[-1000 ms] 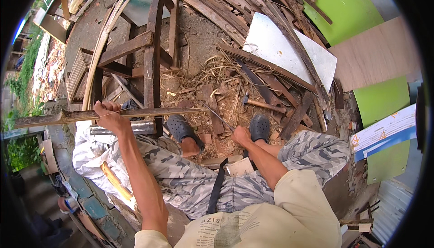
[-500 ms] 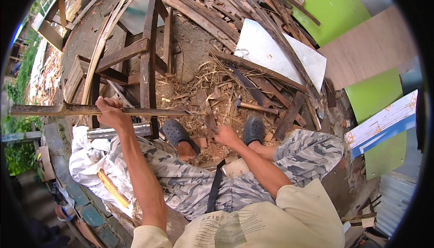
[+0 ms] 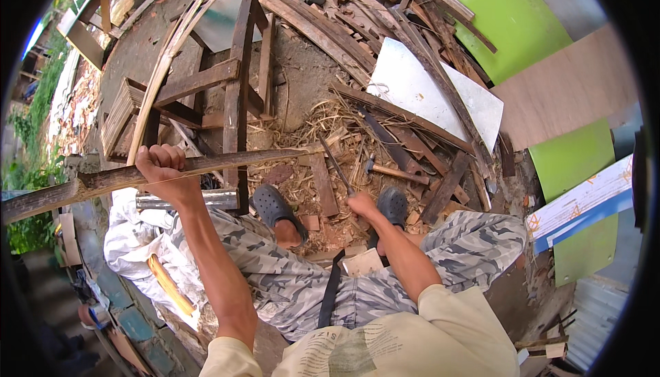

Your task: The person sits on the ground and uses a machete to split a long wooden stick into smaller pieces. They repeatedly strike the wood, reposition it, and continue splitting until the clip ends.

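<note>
Grey camouflage trousers (image 3: 282, 277) spread across the lower middle of the frame, your legs set apart. Toward the upper left of the frame stood a dark wooden frame (image 3: 196, 83), and a bright green sheet (image 3: 512, 23) filled the upper right, with a white panel (image 3: 474, 105) lying nearer the centre, crossed by a wooden strip. Your long wooden stick (image 3: 220, 162) ran from the left edge to just above the centre, in front of the wooden frame's upright. Your left hand (image 3: 165, 171), left of centre, was closed firmly around it. Your right hand (image 3: 362, 205), just below the centre and beside your right clog (image 3: 392, 206), was wrapped around the lower end of a thin tool. Right of centre lay a hammer (image 3: 399, 172). Smallest was that thin tool (image 3: 335, 164), slanting up and left to the stick's pale end; whether they touched, you could not tell.
</note>
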A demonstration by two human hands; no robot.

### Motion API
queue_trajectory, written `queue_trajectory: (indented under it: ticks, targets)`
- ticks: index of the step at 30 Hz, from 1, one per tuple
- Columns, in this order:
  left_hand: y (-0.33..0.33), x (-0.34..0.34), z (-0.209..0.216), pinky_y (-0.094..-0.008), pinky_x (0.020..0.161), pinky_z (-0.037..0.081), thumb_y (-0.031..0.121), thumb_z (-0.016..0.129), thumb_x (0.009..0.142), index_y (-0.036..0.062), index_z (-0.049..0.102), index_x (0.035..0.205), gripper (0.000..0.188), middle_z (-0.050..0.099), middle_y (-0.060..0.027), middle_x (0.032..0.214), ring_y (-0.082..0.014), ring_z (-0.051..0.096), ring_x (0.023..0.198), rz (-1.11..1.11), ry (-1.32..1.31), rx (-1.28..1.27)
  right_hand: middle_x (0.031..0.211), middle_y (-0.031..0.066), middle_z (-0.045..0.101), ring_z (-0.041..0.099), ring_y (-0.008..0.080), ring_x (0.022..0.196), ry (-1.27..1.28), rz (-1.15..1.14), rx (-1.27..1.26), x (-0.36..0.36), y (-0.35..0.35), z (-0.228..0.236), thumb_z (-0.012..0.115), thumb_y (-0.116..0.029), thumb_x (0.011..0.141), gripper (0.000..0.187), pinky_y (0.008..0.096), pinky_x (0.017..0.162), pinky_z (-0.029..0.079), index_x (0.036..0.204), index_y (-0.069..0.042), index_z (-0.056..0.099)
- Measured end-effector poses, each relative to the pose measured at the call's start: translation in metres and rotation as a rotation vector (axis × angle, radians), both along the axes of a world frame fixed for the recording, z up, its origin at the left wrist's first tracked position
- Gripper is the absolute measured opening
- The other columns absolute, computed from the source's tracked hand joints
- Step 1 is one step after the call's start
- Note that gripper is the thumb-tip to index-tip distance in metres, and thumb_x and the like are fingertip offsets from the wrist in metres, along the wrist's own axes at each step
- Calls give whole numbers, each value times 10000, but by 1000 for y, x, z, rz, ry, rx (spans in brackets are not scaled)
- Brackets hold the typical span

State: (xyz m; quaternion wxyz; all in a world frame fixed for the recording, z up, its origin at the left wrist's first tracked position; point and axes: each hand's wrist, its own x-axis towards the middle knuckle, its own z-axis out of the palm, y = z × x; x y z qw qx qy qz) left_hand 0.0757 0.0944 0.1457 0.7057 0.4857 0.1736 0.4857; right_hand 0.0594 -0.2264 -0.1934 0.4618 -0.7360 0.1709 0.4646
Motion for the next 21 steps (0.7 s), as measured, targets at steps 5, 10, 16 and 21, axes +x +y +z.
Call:
queue_trajectory:
  ticks: [5, 10, 16, 21]
  targets:
    - [-1, 4, -25, -266, 450, 225, 178, 430, 968, 122, 275, 664, 346, 205, 27, 540, -90, 196, 454, 13, 50, -1, 550, 126, 467, 470, 231, 427, 115, -133, 46, -4, 16, 4, 592, -84, 786, 181, 426, 423, 401, 705, 72, 549]
    - [-9, 12, -40, -262, 453, 244, 171, 430, 967, 119, 291, 697, 309, 225, 20, 544, -88, 209, 458, -41, 87, 81, 666, 221, 601, 617, 361, 627, -173, 144, -158, -6, 14, -7, 622, -173, 795, 281, 478, 601, 485, 899, 87, 605]
    - [-7, 6, -40, -268, 461, 225, 227, 391, 988, 118, 273, 734, 300, 205, 18, 560, -92, 206, 480, -50, 149, 65, 744, 278, 637, 647, 432, 773, -574, 183, -63, 0, 41, 58, 649, -275, 817, 371, 478, 708, 507, 1037, 24, 642]
    - [-6, 9, -44, -270, 471, 199, 237, 404, 974, 129, 240, 688, 347, 188, 15, 563, -99, 193, 479, -122, 80, 47, 813, 278, 655, 647, 452, 838, -485, 270, -61, -24, 56, 53, 623, -286, 840, 354, 496, 767, 514, 1046, 2, 611]
